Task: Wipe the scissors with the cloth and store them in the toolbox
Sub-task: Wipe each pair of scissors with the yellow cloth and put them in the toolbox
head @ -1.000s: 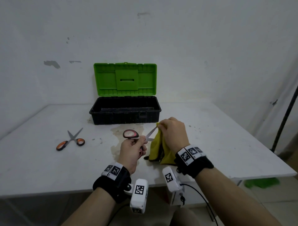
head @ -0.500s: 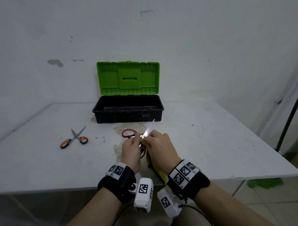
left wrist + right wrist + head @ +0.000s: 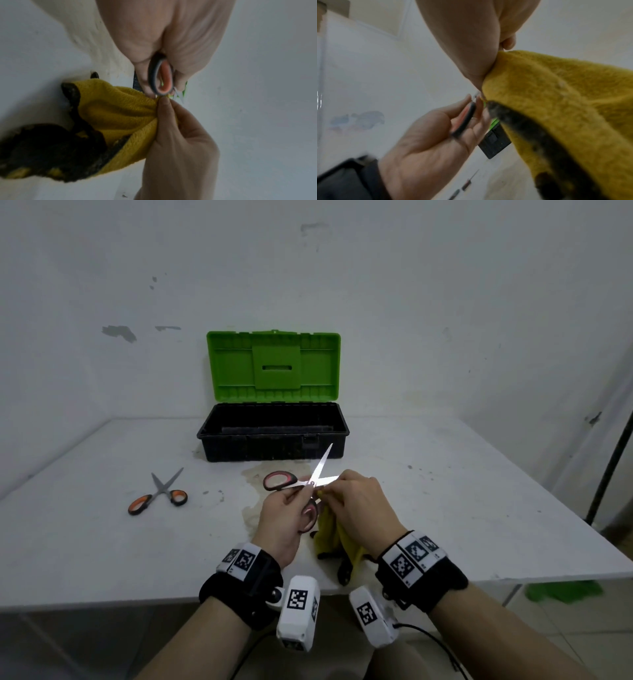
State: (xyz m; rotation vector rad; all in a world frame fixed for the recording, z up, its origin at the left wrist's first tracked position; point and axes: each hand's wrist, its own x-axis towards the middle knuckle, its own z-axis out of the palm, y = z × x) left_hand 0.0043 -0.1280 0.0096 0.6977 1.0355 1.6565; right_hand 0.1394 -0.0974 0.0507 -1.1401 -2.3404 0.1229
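Observation:
My left hand [image 3: 291, 508] holds red-and-black handled scissors [image 3: 301, 482] by the handles above the table, blades spread apart and pointing up toward the toolbox. One handle loop [image 3: 162, 79] shows between my left fingers in the left wrist view. My right hand [image 3: 356, 501] pinches a yellow cloth with dark trim [image 3: 334, 537] against the lower blade near the pivot. The cloth [image 3: 120, 119] hangs down to the table; it fills the right of the right wrist view [image 3: 556, 108]. A black toolbox [image 3: 274, 436] with its green lid [image 3: 274, 366] raised stands behind.
A second pair of scissors with orange handles [image 3: 159, 494] lies on the white table [image 3: 462, 508] to the left. A wall rises right behind the toolbox. A dark pole [image 3: 609, 463] stands beyond the table's right edge. A stain marks the table before the toolbox.
My right hand slid the cloth back from the blade tip toward the pivot, close to my left hand. The blades now stand wider apart, one pointing up.

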